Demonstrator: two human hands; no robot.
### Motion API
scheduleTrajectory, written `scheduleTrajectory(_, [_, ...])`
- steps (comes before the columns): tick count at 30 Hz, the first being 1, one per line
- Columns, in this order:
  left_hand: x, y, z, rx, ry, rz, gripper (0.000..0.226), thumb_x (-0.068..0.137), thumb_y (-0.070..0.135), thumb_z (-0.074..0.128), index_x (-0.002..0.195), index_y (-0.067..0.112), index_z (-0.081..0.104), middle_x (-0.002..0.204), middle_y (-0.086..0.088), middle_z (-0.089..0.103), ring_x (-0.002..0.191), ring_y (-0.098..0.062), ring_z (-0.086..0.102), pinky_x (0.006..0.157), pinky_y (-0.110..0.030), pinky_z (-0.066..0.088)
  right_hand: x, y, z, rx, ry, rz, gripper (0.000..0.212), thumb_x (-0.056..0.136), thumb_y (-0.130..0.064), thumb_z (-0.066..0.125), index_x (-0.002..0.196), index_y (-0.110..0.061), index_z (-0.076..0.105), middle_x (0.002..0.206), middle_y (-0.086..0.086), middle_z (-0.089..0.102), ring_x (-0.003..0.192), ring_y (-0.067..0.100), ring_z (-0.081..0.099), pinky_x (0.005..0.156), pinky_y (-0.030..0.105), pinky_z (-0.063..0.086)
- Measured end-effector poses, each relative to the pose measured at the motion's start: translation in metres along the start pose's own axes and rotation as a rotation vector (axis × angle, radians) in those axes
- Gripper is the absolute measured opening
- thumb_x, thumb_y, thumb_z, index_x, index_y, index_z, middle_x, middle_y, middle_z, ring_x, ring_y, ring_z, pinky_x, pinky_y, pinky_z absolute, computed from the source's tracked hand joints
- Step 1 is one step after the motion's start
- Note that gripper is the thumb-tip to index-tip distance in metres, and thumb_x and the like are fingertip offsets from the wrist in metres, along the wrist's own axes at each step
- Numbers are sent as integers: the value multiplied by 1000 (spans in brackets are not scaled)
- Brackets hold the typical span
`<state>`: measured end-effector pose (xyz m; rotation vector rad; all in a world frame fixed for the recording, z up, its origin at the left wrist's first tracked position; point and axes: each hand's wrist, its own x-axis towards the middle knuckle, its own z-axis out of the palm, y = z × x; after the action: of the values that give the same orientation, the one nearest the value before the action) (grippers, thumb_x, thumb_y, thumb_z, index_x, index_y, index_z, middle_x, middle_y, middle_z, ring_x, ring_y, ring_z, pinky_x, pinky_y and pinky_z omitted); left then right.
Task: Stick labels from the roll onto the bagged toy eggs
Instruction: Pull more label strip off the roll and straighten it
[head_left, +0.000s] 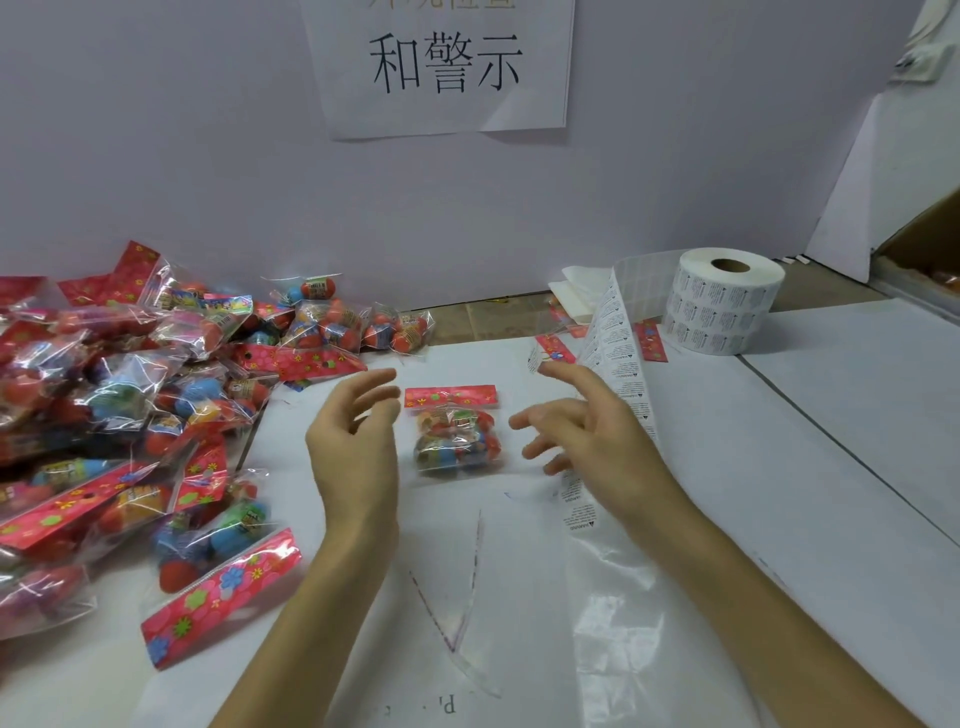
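Note:
One bag of toy eggs (457, 434) with a red flowered header lies flat on the white table between my hands. My left hand (356, 447) hovers just left of it, fingers relaxed and spread, holding nothing. On the bag's right, my right hand (587, 426) has its fingers spread, and a small white label (533, 358) seems to cling to the raised index fingertip. The label roll (724, 301) stands upright at the back right. Its printed strip (615, 358) arcs forward and runs down behind my right hand to the table.
A big heap of bagged eggs (130, 405) fills the left side of the table (805, 467). Empty backing film (613, 587) trails under my right forearm. A paper sign (441, 67) hangs on the back wall, and a cardboard box (919, 249) sits at the far right.

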<state>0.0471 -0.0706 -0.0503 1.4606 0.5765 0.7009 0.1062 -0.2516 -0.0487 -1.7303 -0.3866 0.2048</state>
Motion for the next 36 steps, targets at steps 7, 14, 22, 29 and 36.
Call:
scheduleTrajectory(7, [3, -15, 1, 720, -286, -21, 62, 98, 33, 67, 151, 26, 35, 137, -4, 60, 122, -30, 58, 105, -55, 49, -2, 16, 15, -352, -106, 71, 79, 95, -30, 69, 157, -37, 21, 133, -7, 58, 111, 9, 61, 86, 21, 42])
scheduleTrajectory(14, [-1, -5, 5, 165, -265, -147, 65, 86, 11, 82, 136, 30, 45, 121, -2, 66, 99, -17, 67, 74, -25, 53, 2, 9, 11, -101, 16, 61, 63, 92, -21, 73, 143, -36, 38, 119, -11, 66, 95, 8, 68, 80, 29, 50])
scheduleTrajectory(22, [-6, 4, 7, -346, -577, -498, 61, 68, 15, 79, 127, 8, 67, 115, -8, 77, 104, -16, 73, 84, -25, 51, 0, 1, 3, 130, 181, -76, 54, 87, -10, 78, 131, -29, 53, 102, -7, 76, 97, 19, 71, 90, 39, 57])
scheduleTrajectory(29, [-7, -3, 9, -418, -562, -407, 54, 79, 21, 75, 131, 10, 66, 123, -9, 75, 113, -22, 73, 84, -26, 61, -2, -3, 1, 185, 152, -113, 44, 83, -22, 76, 124, -30, 63, 112, -8, 72, 101, 10, 69, 84, 26, 56])
scheduleTrajectory(36, [-6, 1, 6, -496, -432, -402, 54, 78, 19, 77, 130, 8, 65, 118, -12, 76, 106, -28, 75, 80, -28, 62, -1, -9, -4, 601, -98, 98, 28, 92, -22, 54, 95, -15, 82, 79, 5, 63, 60, 16, 50, 58, 26, 44])
